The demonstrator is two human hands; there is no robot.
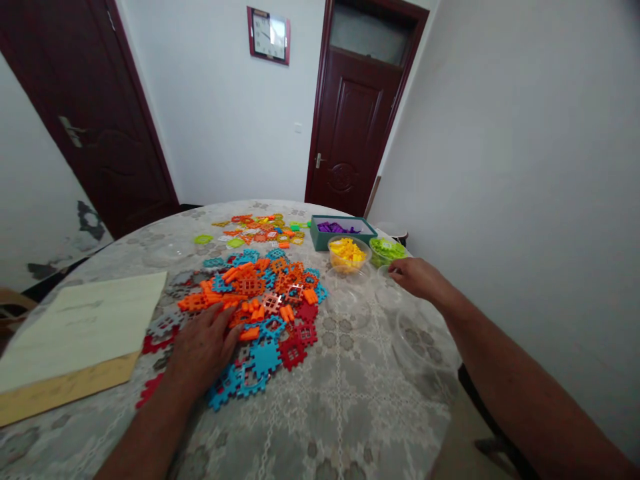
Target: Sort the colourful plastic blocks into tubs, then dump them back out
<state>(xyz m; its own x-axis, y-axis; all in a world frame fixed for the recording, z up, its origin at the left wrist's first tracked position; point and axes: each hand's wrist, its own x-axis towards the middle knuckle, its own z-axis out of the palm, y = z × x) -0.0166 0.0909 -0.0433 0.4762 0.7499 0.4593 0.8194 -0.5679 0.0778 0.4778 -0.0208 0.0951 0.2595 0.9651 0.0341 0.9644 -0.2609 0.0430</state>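
My left hand [203,350] lies flat, fingers spread, on a pile of interlocking plastic tiles [260,300] in orange, blue, red and grey on the round table [350,400]. My right hand [417,277] reaches to the table's right side and its fingers close on the rim of a clear plastic bowl [387,283]. Just beyond stand a clear bowl of yellow pieces [347,253] and a bowl of green pieces [387,250].
A teal box with purple pieces [340,231] stands behind the bowls. More small coloured tiles [260,230] lie at the far side. A pale board [75,327] rests at the left edge. Another clear container [425,333] sits near my right forearm. Two dark doors stand behind.
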